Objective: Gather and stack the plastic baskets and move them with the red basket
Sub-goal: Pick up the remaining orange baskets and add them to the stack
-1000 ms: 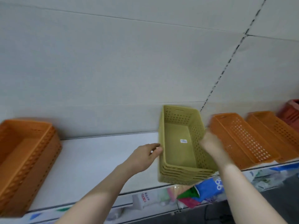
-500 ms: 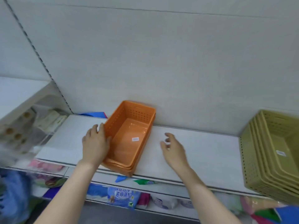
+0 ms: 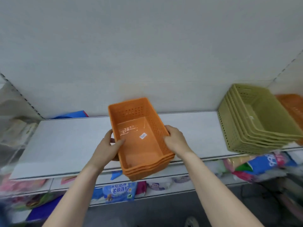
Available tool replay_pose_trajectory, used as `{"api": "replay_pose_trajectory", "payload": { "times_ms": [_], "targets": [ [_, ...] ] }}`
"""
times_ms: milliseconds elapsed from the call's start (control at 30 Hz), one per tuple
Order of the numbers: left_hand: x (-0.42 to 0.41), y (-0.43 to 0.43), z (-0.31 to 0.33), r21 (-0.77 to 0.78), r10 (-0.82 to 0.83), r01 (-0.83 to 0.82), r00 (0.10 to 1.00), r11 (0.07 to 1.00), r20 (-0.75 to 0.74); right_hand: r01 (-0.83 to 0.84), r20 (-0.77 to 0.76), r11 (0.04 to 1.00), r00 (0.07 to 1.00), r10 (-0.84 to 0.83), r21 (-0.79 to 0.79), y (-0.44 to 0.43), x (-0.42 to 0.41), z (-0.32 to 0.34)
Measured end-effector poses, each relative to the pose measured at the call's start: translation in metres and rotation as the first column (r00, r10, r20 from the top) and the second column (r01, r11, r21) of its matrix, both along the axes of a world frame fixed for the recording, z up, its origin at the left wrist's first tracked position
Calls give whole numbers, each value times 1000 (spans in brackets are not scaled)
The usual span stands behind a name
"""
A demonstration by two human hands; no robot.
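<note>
Orange baskets (image 3: 139,140), untouched half a second ago, are now being gripped by both sides, left hand (image 3: 107,149) and right hand (image 3: 176,140) closing on them, lifting off the shelf (image 3: 65,145) toward the green stack (image 3: 255,118).

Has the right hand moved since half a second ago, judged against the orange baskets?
Yes. The right hand was open above the shelf, apart from the orange baskets; it has moved left onto their right wall and now grips it.
</note>
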State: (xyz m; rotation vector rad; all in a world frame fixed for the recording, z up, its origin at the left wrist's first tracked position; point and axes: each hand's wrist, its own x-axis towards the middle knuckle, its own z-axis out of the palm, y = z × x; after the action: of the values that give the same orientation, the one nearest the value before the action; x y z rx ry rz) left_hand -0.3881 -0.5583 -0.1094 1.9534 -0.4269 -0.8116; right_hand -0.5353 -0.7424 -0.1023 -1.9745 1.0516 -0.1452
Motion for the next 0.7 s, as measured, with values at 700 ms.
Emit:
{"api": "replay_pose_trajectory", "payload": {
  "times_ms": [700],
  "targets": [
    [-355, -344, 140, -430, -472, 697, 711, 574, 522, 671, 500, 733, 601, -624, 109, -215, -465, 138]
  ]
}}
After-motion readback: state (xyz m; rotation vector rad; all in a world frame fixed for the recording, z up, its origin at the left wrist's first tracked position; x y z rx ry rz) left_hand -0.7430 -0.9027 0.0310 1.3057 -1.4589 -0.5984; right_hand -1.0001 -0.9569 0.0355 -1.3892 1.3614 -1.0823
